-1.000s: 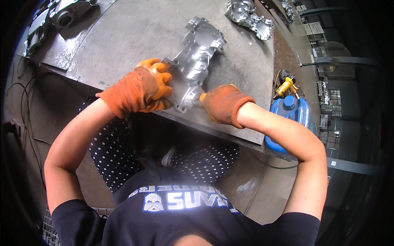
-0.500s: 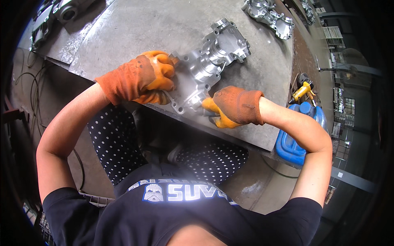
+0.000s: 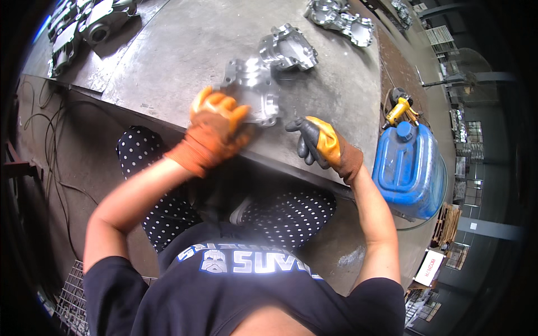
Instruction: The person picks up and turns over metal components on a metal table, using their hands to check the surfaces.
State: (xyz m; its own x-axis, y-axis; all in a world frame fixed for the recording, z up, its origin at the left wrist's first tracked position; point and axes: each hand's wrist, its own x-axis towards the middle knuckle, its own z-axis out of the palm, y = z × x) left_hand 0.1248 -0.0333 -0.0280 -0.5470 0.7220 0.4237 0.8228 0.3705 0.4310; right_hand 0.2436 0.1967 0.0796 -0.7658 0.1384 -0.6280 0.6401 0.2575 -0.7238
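A silvery metal casting (image 3: 252, 92) with bolt holes along its rim lies near the front edge of the metal table, smeared by motion. At its near left side is my left hand (image 3: 216, 126), in an orange work glove. Its fingers are bent but blurred, so their grip does not show clearly. My right hand (image 3: 320, 144), in a similar glove with dark fingertips, hangs to the right of the casting, apart from it. Its fingers are loosely spread with nothing in them. Just beyond sits a second casting (image 3: 288, 49); whether the two touch, I cannot tell.
Another casting (image 3: 342, 22) lies at the table's far right, and several bulkier castings (image 3: 92, 25) stand at the far left. Right of the metal table (image 3: 185, 33) are a blue jerrycan (image 3: 406, 168) and a yellow air gun (image 3: 399, 112). Cables (image 3: 53, 140) trail on the left floor.
My right hand has come off the near casting and moved right. That casting has turned and shifted left. My left hand has moved with its near side, and the whole view has swung slightly.
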